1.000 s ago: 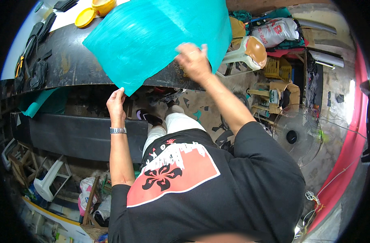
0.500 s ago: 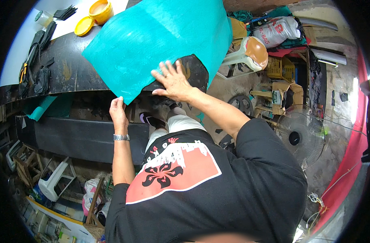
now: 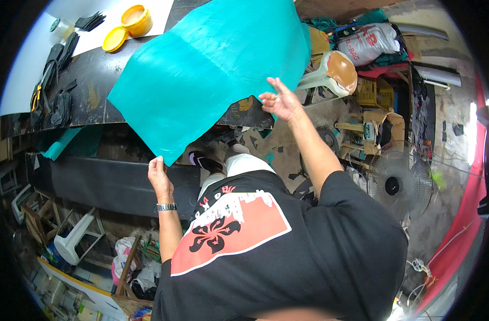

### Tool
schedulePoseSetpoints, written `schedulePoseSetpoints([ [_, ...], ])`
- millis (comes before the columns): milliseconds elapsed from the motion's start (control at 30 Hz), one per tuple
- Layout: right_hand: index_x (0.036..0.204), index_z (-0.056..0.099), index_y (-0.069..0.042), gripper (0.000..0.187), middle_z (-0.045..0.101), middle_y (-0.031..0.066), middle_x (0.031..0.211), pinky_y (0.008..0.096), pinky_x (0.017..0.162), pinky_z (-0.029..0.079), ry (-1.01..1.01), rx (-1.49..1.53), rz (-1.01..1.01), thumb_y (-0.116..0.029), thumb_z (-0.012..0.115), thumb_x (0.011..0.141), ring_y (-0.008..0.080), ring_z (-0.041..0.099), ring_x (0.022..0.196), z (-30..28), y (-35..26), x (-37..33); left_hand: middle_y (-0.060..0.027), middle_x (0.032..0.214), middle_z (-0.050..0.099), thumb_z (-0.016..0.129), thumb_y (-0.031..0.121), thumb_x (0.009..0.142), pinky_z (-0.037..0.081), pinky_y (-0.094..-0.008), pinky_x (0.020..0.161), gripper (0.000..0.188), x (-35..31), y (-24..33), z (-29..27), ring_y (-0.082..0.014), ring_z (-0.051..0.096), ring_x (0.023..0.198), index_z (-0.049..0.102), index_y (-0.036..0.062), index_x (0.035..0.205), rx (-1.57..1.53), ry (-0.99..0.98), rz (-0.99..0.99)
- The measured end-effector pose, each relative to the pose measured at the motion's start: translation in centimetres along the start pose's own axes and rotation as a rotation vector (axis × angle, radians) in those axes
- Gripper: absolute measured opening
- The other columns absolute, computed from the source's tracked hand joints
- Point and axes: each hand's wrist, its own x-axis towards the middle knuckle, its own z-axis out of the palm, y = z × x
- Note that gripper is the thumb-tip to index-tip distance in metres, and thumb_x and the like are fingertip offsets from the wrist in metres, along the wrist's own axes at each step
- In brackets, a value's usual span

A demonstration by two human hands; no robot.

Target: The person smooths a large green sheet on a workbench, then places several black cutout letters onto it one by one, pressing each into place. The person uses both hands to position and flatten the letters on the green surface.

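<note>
A large teal leather sheet point(image 3: 201, 75) with an irregular outline lies over the dark worktable point(image 3: 89, 91), and its near corner hangs past the front edge. My left hand point(image 3: 160, 179) pinches that corner between thumb and fingers. Over the sheet's right side, beside its cut-out edge, my right hand point(image 3: 281, 101) is raised with fingers apart and nothing in it. Whether its fingertips touch the sheet I cannot tell.
On the table's far left are a yellow tub point(image 3: 136, 21), its yellow lid point(image 3: 115, 39) and stacked black pieces point(image 3: 61, 107). A dark bench point(image 3: 110, 182) stands below the table. To the right are a white stool point(image 3: 338, 75) and a fan point(image 3: 392, 185).
My left hand has drawn the sheet's corner down toward me, so more overhangs the table. My right hand has lifted and moved right, off the table's front part.
</note>
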Motion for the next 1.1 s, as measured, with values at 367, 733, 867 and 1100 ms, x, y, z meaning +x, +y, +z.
schedulePoseSetpoints([
  [367, 0.159, 0.009, -0.013, 0.100, 0.010, 0.0183, 0.164, 0.0622, 0.115, 0.020, 0.806, -0.148, -0.033, -0.067, 0.057, 0.089, 0.0412, 0.018, 0.147, -8.6, 9.0, -1.1, 0.0033, 0.088, 0.062, 0.065, 0.020, 0.098, 0.042, -0.0201, 0.071, 0.013, 0.0, 3.0, -2.0, -0.0041, 0.054, 0.077, 0.062, 0.0077, 0.099, 0.048, 0.001, 0.043],
  [733, 0.159, 0.003, -0.018, 0.096, 0.004, 0.0153, 0.165, 0.0655, 0.112, 0.025, 0.630, -0.032, -0.058, -0.063, 0.055, 0.092, 0.0446, 0.020, 0.146, -8.6, 11.3, 1.8, 0.0049, 0.080, 0.057, 0.064, 0.021, 0.098, 0.039, -0.0200, 0.062, 0.014, -3.0, 4.3, -6.2, -0.0030, 0.048, 0.068, 0.061, 0.0074, 0.097, 0.123, 0.021, 0.040],
  [867, 0.159, 0.013, -0.013, 0.085, 0.013, 0.0183, 0.164, 0.0452, 0.120, 0.020, 0.723, -0.453, -0.373, -0.057, 0.051, 0.097, 0.0356, 0.014, 0.150, -9.2, 8.3, 1.4, 0.0058, 0.077, 0.056, 0.064, 0.019, 0.098, 0.036, -0.0185, 0.057, 0.011, -3.0, 2.5, -8.5, -0.0026, 0.046, 0.064, 0.062, 0.0084, 0.095, 0.172, 0.114, -0.031],
  [1100, 0.159, 0.017, -0.014, 0.077, 0.013, 0.0125, 0.165, 0.0441, 0.120, 0.019, 0.422, -0.447, -0.245, -0.064, 0.030, 0.101, 0.0305, 0.017, 0.150, -6.2, 4.2, 7.5, 0.0038, 0.082, 0.060, 0.063, 0.018, 0.097, 0.042, -0.0232, 0.067, 0.012, -0.9, -1.5, -9.9, -0.0059, 0.051, 0.072, 0.064, 0.0064, 0.095, 0.288, 0.144, -0.151],
])
